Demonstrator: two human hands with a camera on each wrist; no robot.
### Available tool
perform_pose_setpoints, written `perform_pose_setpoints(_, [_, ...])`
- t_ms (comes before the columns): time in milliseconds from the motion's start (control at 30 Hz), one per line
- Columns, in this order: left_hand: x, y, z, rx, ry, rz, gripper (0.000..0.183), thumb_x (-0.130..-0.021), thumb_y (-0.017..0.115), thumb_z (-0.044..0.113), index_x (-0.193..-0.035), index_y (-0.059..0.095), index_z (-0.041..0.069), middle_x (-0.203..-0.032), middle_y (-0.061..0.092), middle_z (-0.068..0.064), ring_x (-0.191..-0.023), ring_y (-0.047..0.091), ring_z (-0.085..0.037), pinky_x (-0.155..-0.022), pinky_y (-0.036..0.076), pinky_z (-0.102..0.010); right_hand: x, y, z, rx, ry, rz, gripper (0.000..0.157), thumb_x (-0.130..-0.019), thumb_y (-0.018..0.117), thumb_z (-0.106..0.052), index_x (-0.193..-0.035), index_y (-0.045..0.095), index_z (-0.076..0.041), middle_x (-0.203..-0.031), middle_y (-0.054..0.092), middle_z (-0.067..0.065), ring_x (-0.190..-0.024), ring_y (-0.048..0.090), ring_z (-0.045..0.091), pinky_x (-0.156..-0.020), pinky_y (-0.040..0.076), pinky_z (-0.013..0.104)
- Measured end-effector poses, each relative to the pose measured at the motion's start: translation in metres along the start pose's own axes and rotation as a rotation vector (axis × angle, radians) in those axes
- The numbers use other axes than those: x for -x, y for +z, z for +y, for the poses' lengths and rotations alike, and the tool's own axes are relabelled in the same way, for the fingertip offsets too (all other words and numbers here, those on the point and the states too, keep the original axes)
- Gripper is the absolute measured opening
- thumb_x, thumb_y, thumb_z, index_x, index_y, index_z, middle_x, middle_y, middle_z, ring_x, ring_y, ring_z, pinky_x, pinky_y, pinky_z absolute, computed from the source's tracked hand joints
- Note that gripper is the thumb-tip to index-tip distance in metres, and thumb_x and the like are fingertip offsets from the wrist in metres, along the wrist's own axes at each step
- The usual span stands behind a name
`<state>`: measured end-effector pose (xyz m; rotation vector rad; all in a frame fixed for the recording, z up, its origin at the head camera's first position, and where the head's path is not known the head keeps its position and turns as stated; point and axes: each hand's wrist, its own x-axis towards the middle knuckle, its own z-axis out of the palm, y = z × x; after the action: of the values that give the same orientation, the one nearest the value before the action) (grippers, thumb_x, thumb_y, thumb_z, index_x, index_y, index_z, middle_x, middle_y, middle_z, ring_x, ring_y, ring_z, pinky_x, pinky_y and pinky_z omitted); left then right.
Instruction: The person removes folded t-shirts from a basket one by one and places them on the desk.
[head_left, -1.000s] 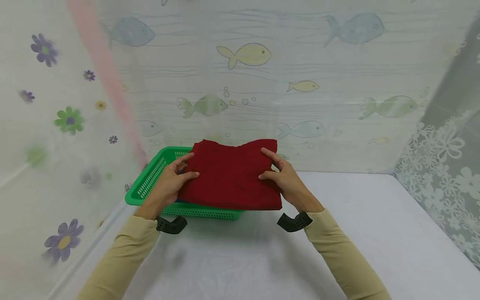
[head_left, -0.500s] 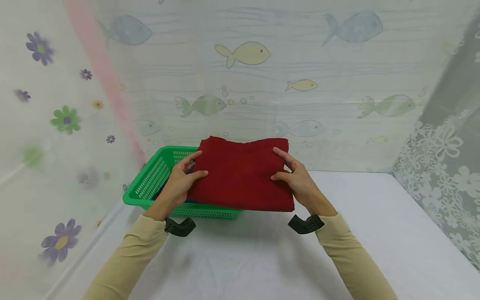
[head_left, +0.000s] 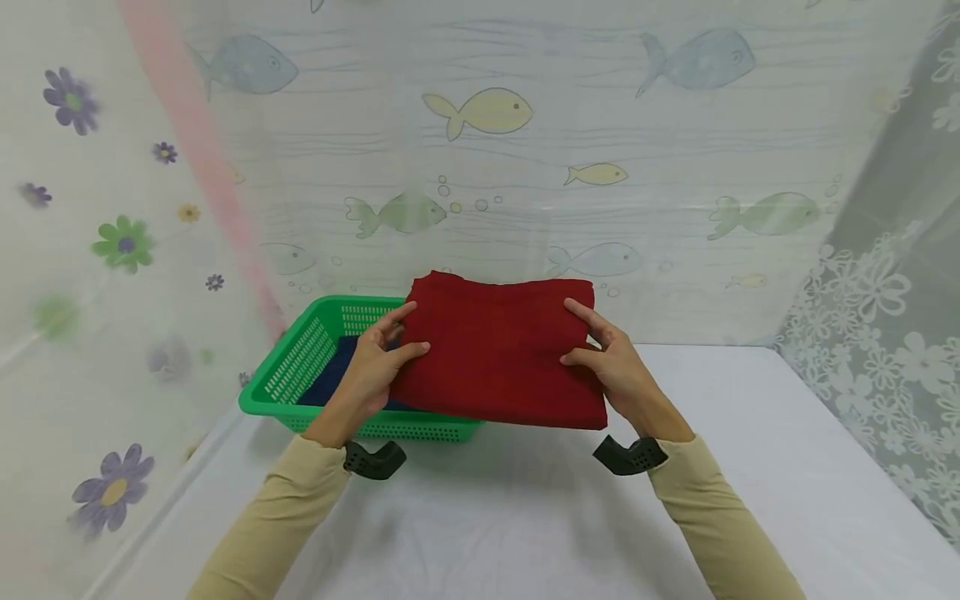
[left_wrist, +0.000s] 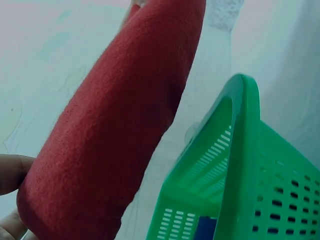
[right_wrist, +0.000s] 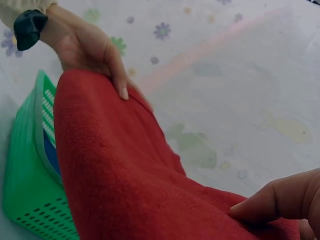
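A folded red cloth (head_left: 498,354) is held up between both hands, over the right part of a green basket (head_left: 258,403). The left hand (head_left: 371,367) grips its left edge, thumb on the upper face and the other fingers partly hidden at the side and beneath. On the opposite edge the right hand (head_left: 618,367) holds it the same way. In the left wrist view the cloth (left_wrist: 105,125) shows a thick rounded fold, raised beside the basket rim. The right wrist view has the right thumb (right_wrist: 280,200) pressing on the cloth's top.
Dark blue cloth (head_left: 330,375) lies inside the green basket, partly covered by the left hand and the red cloth. The basket stands on a white-covered table (head_left: 720,433) at the back left. A fish-patterned curtain (head_left: 487,167) hangs behind, with a flowered one (head_left: 120,333) at left.
Both hands have carried the red cloth to the right and slightly toward the person. More of the basket and the dark blue cloth inside it now shows.
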<state>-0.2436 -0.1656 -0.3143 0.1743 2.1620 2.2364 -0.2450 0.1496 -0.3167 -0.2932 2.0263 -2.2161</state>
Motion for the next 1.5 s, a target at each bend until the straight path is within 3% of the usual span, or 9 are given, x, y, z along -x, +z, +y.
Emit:
perform_pose_setpoints(200, [0.0, 0.011, -0.005, 0.038, -0.013, -0.005, 0.066, -0.092, 0.061, -0.002, -0.15, 0.04, 0.022, -0.144, 0.036, -0.009, -0.118, 0.048, -0.027, -0.087, 0.049, -0.042, 0.007, -0.008, 0.0, 0.016, 0.006, 0.016, 0.077, -0.087, 0.059, 0.007, -0.152, 0.035, -0.024, -0.144, 0.034, 0.01, -0.123, 0.04, 0.032, -0.086, 0.048, 0.037])
perform_pose_setpoints(800, [-0.002, 0.048, -0.004, 0.113, 0.045, -0.024, 0.065, -0.091, 0.062, -0.004, -0.147, 0.044, 0.021, -0.132, 0.049, -0.011, -0.104, 0.058, -0.023, -0.081, 0.052, -0.039, 0.021, -0.036, -0.012, 0.08, -0.027, 0.051, 0.076, -0.089, 0.058, 0.006, -0.153, 0.032, -0.025, -0.147, 0.03, 0.007, -0.123, 0.037, 0.029, -0.085, 0.048, 0.037])
perform_pose_setpoints(1100, [-0.002, 0.069, -0.008, 0.142, 0.04, -0.012, 0.064, -0.091, 0.063, -0.004, -0.146, 0.045, 0.022, -0.13, 0.051, -0.01, -0.109, 0.056, -0.028, -0.086, 0.051, -0.048, 0.029, -0.052, -0.014, 0.122, -0.016, 0.074, 0.075, -0.09, 0.057, 0.005, -0.154, 0.031, -0.026, -0.147, 0.029, 0.01, -0.122, 0.036, 0.029, -0.084, 0.049, 0.038])
perform_pose_setpoints(1500, [-0.006, 0.099, -0.014, 0.158, 0.059, -0.01, 0.064, -0.09, 0.064, -0.005, -0.146, 0.046, 0.021, -0.129, 0.053, -0.01, -0.111, 0.056, -0.029, -0.085, 0.051, -0.048, 0.04, -0.075, -0.016, 0.178, -0.017, 0.112, 0.074, -0.092, 0.057, 0.002, -0.154, 0.03, -0.028, -0.148, 0.027, 0.011, -0.121, 0.037, 0.027, -0.081, 0.051, 0.036])
